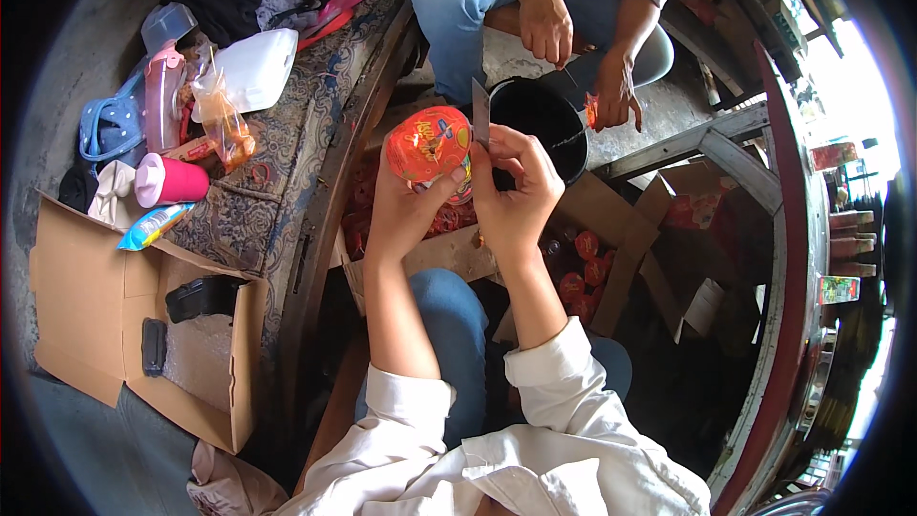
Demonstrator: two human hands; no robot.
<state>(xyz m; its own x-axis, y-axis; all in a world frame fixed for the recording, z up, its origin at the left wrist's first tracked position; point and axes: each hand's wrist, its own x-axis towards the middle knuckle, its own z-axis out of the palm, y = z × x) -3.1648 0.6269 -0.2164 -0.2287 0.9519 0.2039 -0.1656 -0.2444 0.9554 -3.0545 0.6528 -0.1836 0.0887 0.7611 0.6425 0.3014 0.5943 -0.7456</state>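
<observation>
A plastic cup with a red printed film lid [427, 141] is gripped in my left hand [406, 205], its lid turned up toward me. My left fingers are wrapped around its side and partly hidden behind it. Just right of the lid, a knife [480, 113] stands with its flat metal blade pointing up. My right hand [518, 182] pinches it low down, the fingers hiding its lower end. The blade is close to the lid's right edge; whether they touch I cannot tell.
Across from me another person's hands hold a small red piece [591, 112] over a black bucket [583, 148]. Red-lidded cups [586, 247] fill a carton below right. On the left stand an open cardboard box [81, 287], a pink tumbler [172, 180] and a patterned bench [320, 115].
</observation>
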